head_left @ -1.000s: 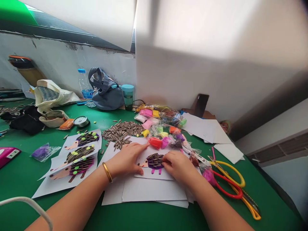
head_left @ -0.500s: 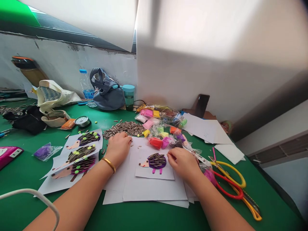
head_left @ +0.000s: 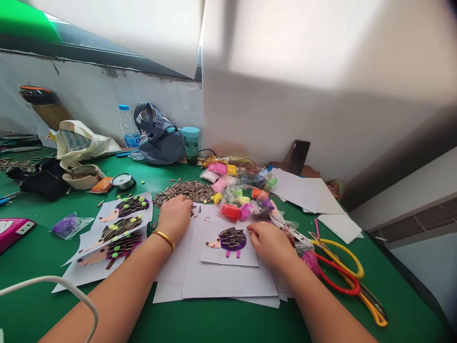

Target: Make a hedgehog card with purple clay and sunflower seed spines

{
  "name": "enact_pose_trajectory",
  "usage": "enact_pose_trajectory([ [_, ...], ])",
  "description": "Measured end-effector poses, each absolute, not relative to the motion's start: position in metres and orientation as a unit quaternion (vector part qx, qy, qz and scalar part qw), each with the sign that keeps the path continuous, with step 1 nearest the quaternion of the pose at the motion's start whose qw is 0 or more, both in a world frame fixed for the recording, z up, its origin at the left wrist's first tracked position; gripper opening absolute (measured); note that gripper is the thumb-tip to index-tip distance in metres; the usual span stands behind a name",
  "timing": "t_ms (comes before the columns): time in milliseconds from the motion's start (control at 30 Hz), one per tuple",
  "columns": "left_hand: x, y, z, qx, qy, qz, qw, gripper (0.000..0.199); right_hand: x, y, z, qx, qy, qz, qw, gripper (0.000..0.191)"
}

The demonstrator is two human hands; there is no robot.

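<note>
My left hand (head_left: 174,216) rests curled on white paper at the near edge of a heap of striped sunflower seeds (head_left: 183,191), with a few loose seeds (head_left: 197,210) just beyond its fingers. My right hand (head_left: 269,245) sits with its fingertips at the right edge of a paper hedgehog card (head_left: 223,243), whose purple body is covered in seeds. The card lies on a stack of white paper (head_left: 228,281). Both hands' fingertips are partly hidden, so I cannot tell whether either holds a seed.
Three more seed hedgehogs on paper (head_left: 119,228) lie left of my left arm. Bagged coloured modelling clay (head_left: 232,209) lies beyond the card. Yellow-and-red-handled scissors (head_left: 337,271) lie to the right. A white cable (head_left: 60,286) crosses the near left corner.
My left hand has moved left off the hedgehog card to the edge of the seed heap. My right hand has shifted slightly right, to the card's seed-covered body edge.
</note>
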State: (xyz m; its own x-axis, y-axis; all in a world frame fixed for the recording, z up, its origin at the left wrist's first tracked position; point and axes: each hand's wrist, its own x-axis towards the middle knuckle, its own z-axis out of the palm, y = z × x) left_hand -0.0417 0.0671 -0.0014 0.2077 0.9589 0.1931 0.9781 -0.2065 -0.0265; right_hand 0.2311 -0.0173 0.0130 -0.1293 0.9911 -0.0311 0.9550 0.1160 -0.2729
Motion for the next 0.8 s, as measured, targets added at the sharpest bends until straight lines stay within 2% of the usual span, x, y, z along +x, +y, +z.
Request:
enact_pose_trajectory([
  [167, -0.039, 0.067, 0.0, -0.76, -0.637, -0.09, 0.092, 0.025, 0.231, -0.017, 0.012, -0.655, -0.74, 0.122, 0.093, 0.034],
  [267, -0.035, 0.064, 0.005, -0.758, -0.636, -0.13, 0.07, 0.024, 0.232, -0.017, 0.012, -0.644, -0.746, 0.104, 0.131, 0.032],
  [400, -0.019, 0.047, 0.013, -0.792, -0.544, -0.276, -0.016, 0.031, 0.229, -0.021, 0.013, -0.592, -0.767, 0.07, 0.239, 0.028],
  [500, -0.008, 0.033, 0.013, -0.797, -0.491, -0.337, -0.104, 0.028, 0.225, -0.025, 0.012, -0.543, -0.782, 0.063, 0.301, 0.024],
  [700, -0.012, 0.039, 0.006, -0.787, -0.553, -0.269, -0.046, 0.024, 0.221, -0.028, 0.008, -0.51, -0.797, 0.065, 0.317, 0.021],
  [800, -0.016, 0.043, 0.006, -0.806, -0.533, -0.244, -0.078, 0.017, 0.222, -0.027, 0.008, -0.515, -0.794, 0.065, 0.315, 0.021],
])
